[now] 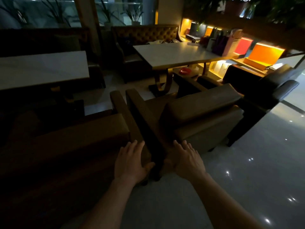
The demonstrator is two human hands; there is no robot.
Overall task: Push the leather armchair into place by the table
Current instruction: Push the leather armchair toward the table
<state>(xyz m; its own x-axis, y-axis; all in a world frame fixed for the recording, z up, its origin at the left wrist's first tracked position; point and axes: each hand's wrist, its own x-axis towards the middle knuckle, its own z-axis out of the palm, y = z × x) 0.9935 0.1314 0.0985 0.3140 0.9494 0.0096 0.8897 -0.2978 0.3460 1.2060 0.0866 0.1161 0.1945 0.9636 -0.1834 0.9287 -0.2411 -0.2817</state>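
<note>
Both hands lying flat, fingers spread, gripping nothing: L hand (pixel 132 160) on near armchair (pixel 79 139), R hand (pixel 187 160) on leather armchair (pixel 203 111) w/ table (pixel 173 53) at 12 o'clock.

Darkness swallows the left armchair (pixel 62 146), cut off by the frame's edge.

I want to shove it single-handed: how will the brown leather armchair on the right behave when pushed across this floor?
The armchair looks bulky and thickly padded, so probably heavy. The glossy floor may let it slide rather than tip. The right hand rests near one corner, so it could swivel.
</note>
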